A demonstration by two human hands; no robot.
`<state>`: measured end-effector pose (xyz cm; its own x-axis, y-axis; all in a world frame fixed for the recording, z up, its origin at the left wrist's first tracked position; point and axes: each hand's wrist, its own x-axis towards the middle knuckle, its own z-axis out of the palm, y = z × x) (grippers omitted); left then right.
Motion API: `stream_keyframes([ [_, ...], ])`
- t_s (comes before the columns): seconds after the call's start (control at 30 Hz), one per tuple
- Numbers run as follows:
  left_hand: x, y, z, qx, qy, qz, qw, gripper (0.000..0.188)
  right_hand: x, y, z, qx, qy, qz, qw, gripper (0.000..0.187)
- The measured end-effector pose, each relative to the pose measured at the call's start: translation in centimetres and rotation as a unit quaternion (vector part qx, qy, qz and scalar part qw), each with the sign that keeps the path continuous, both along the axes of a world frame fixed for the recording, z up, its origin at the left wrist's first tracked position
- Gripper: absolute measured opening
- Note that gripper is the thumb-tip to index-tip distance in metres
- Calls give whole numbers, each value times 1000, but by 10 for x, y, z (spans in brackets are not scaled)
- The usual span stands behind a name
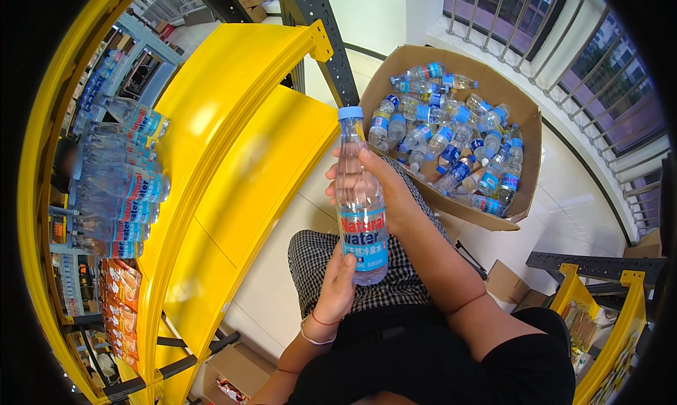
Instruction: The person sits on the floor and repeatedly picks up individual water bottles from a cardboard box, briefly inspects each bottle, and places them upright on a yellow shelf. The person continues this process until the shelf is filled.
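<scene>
A yellow metal shelf rack (243, 158) curves down the left, bent by the wide lens, and a large open cardboard box (493, 74) sits on the floor at upper right, filled with loose plastic bottles (442, 133) lying at many angles. Along the rack's left edge is a row of labelled water bottles (134, 183), with orange packets (121, 303) nearer its lower left corner. Between the rack's right edge and the box's near left corner, a clear plastic water bottle (362, 239) is held up in front of the person's lap, cap end away from the body. Both hands are partly closed on it: the right hand (384, 186) wraps the upper body below the neck, and the left hand (335, 285) supports the lower side, thumb on the label's edge. To hold it well, a light, even grip would seem best, since thin plastic may dent; keeping the thumbs at the sides leaves the label readable, and the base supported. The dark rim crops the rack's far end; the box's deeper contents are covered by the top layer. Most left fingers are hidden behind the bottle, its fill level is unclear, and whether the blue cap (350, 113) is sealed cannot be told.
</scene>
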<state>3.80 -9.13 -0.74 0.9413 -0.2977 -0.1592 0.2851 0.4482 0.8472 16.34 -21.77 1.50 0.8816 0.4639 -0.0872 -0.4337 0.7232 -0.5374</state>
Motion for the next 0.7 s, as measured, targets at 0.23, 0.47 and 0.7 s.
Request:
stream_keyframes([
  [0.23,0,-7,0,102,-25,87,991,61,2,9,5,-11,-2,15,1000,38],
  [0.47,5,10,14,62,-26,137,988,60,8,41,27,-68,-53,18,996,35],
  [0.7,35,42,40,55,-106,265,957,54,-5,81,61,-230,-307,-15,923,58],
])
